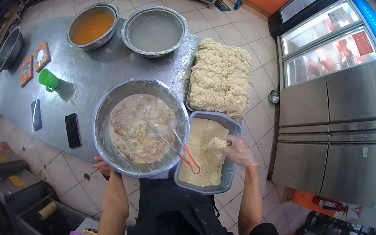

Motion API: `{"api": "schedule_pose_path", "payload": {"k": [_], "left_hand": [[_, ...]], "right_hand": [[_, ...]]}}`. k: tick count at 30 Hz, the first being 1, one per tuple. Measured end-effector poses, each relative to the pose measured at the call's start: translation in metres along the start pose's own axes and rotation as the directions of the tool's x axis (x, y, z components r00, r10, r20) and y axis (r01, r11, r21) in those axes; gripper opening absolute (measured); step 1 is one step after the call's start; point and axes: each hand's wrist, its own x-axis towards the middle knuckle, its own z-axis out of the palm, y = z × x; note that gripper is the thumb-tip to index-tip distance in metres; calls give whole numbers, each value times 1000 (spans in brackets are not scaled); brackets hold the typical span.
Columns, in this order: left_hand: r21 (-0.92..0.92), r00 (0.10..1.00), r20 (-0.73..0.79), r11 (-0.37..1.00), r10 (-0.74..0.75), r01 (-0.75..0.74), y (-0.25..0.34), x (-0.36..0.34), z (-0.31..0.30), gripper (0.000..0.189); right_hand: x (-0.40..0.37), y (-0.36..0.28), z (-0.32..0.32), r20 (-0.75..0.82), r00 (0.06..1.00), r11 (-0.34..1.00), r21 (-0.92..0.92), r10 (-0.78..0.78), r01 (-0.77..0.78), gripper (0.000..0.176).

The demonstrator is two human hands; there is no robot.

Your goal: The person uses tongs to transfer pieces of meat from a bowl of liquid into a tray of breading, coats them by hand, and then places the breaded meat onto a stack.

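Note:
My right hand (240,152), in a clear plastic glove, is closed on a crumb-coated piece (217,144) over a grey tub (227,184) of pale breadcrumbs (200,168). Just left of the tub stands a large metal bowl (99,136) holding pieces in creamy batter (140,125). Tongs with red handles (189,159) lean in this bowl, their handle end reaching over the tub. Below the bowl's lower left rim is my bare left hand (103,167), partly hidden, its visible fingers loosely stretched and apart. Behind the tub, a tray bears a high stack of crumbed pieces (220,78).
On the steel table (103,63) stand a bowl of orange liquid (93,28), a bowl of cloudy liquid (154,32) and a green cup (48,80). A black phone (72,130) lies left of the batter bowl. Steel refrigerators (335,139) line the right side.

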Motion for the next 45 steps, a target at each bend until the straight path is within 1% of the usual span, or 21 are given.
{"api": "schedule_pose_path", "payload": {"k": [3, 5, 9, 15, 17, 22, 24, 25, 27, 29, 30, 32, 34, 36, 37, 38, 39, 40, 41, 42, 45], "left_hand": [[0, 1000, -1, 1000, 11, -11, -1, 1, -2, 56], [-2, 1000, 1, 1000, 17, -17, -1, -1, -1, 56], [0, 1000, 0, 1000, 27, -27, 1, -2, -1, 56], [-3, 1000, -1, 1000, 29, -29, 4, -1, 1, 55], [-7, 1000, -6, 1000, 20, -20, 5, -3, 0, 55], [8, 1000, -20, 1000, -2, 2, 3, 2, 1, 55], [8, 999, -31, 1000, -7, 8, 3, 2, 2, 55], [12, 999, -36, 1000, -11, 11, 4, 3, 2, 55], [14, 999, -43, 1000, -15, 16, 2, 2, 0, 55], [13, 999, -47, 1000, -16, 17, 2, 1, 0, 54], [10, 999, -48, 1000, -15, 16, 3, 2, 1, 54], [2, 998, -54, 1000, -12, 13, 4, 1, 1, 54], [8, 998, -55, 1000, -11, 11, 4, 4, -1, 54], [10, 998, -56, 1000, -9, 10, 3, 5, -2, 54], [3, 998, -59, 1000, -7, 8, 4, 3, -2, 54], [-3, 998, -56, 1000, -7, 7, 6, 2, -2, 54], [0, 998, -63, 1000, -4, 4, 6, 2, -3, 54], [1, 998, -63, 1000, -2, 3, 7, 1, -2, 54], [-7, 998, -61, 1000, -2, 2, 9, 2, -1, 53], [-4, 998, -56, 1000, 1, -1, 10, 2, -2, 53], [-11, 998, -55, 1000, 6, -7, 12, 0, -2, 53]], "right_hand": [[11, 16, -9, 1, 1000, 993, 118, -28, 28, 31], [15, 7, -28, -17, 996, 890, 448, -85, 84, 35], [42, -7, -80, -81, 996, 909, 417, 33, 4, 43], [93, -6, -151, -265, 963, 780, 614, 55, 124, 59], [108, -9, -167, -404, 913, 832, 525, 59, 178, 53], [149, -6, -205, -428, 899, 908, 406, 95, 98, 42], [188, 21, -211, -596, 796, 986, -45, 104, -163, 32], [202, 39, -200, -614, 749, 888, -453, -249, -76, 38], [237, 23, -171, -648, 761, 896, -330, 12, -296, 44], [305, 93, -121, -603, 685, 689, -696, -408, -202, 48], [296, 76, -116, -608, 682, 693, -692, -406, -204, 48], [266, 25, -103, -496, 860, 895, -430, -121, -121, 44], [294, 53, -101, -436, 863, 761, -641, -255, -99, 40], [272, 23, -111, -623, 779, 944, -211, 70, -253, 46], [287, 43, -93, -622, 779, 945, -209, 72, -254, 46], [315, 85, -64, -594, 780, 622, -691, -197, -369, 52], [330, 107, -50, -421, 815, 72, -900, -398, -430, 60], [313, 85, -58, -427, 812, 74, -897, -397, -435, 60], [277, 35, -70, -466, 874, 562, -764, -139, -318, 64], [257, 4, -78, -354, 931, 898, -375, 91, -230, 68], [267, 18, -69, -464, 886, 869, -437, 2, -231, 69]]}}
